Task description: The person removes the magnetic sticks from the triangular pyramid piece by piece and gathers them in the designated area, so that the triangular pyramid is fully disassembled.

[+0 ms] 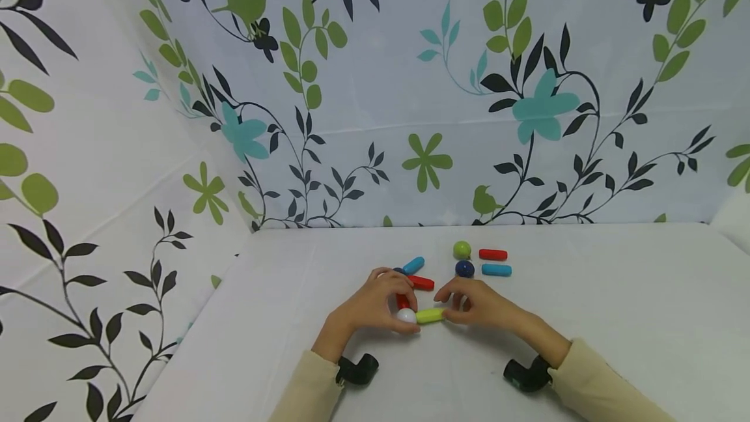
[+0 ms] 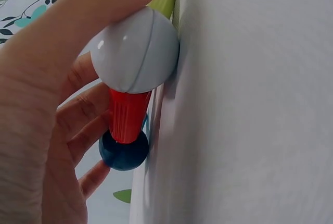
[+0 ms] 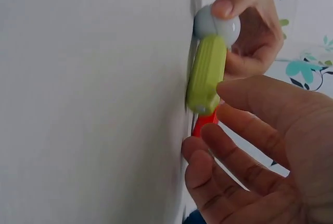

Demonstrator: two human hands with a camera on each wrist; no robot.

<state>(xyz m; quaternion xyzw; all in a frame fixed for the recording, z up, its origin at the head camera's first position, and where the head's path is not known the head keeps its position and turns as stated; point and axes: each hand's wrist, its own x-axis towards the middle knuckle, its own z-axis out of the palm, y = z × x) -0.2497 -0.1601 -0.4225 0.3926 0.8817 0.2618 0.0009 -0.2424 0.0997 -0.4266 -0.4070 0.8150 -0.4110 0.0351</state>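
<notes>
My left hand [image 1: 375,301] curls its thumb and fingers round a white ball [image 1: 407,316], which the left wrist view shows joined to a red stick [image 2: 128,115]. A dark blue ball [image 2: 124,150] sits at that stick's other end. From the white ball a yellow-green stick [image 1: 430,315] extends to the right. My right hand [image 1: 483,305] is at this stick's free end, thumb against its side and the other fingers bent beneath in the right wrist view [image 3: 260,151]. Another red stick [image 1: 422,282] and a blue stick [image 1: 413,266] lie beyond my left hand.
Behind my right hand lie a green ball [image 1: 461,250], a dark blue ball [image 1: 465,269], a red stick [image 1: 493,254] and a blue stick [image 1: 497,269]. The white-covered table [image 1: 615,318] meets a patterned cloth [image 1: 375,103] at the back.
</notes>
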